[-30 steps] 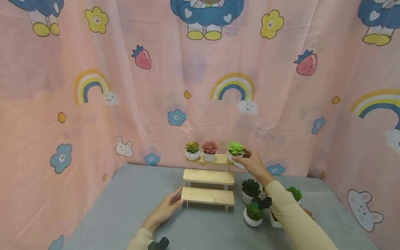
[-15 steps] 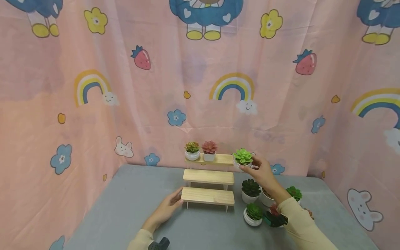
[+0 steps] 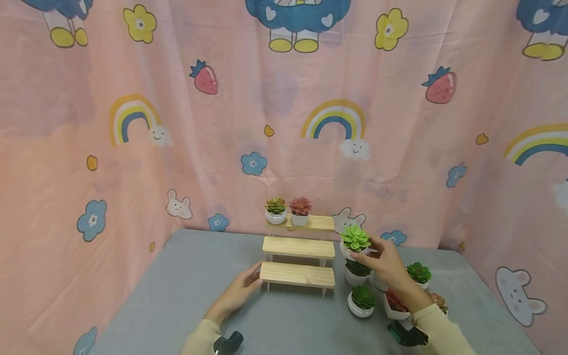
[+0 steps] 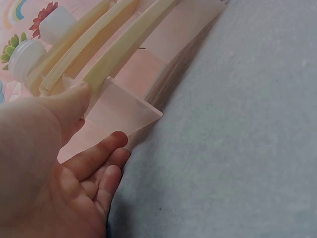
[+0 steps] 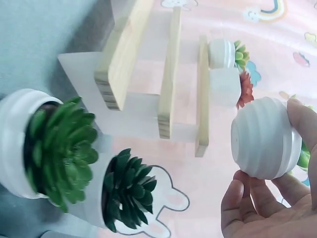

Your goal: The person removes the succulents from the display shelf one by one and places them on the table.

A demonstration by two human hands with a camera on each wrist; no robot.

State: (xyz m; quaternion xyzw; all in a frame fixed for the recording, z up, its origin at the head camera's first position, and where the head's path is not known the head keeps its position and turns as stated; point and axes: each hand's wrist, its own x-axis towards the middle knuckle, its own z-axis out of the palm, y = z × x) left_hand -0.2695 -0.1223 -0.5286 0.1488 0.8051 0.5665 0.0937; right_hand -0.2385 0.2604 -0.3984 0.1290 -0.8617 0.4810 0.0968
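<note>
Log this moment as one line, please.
right hand: holds green succulent in round white pot | left hand: touches pale tiered wooden stand | top tier: two white-potted succulents

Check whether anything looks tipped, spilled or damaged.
Nothing stands out: the stand looks straight, the reddish succulent and yellowish succulent on top are upright, and the right hand holds the bright green succulent. No spill or damage shows.

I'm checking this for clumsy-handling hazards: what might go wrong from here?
The round white pot might slip, since the right hand holds it by fingers and thumb, clear of the table.

If lowered here, it might knock the dark green plant, which it partly covers in the head view.

A nudge from the left hand, at the wooden stand, could topple the reddish plant on top.
</note>
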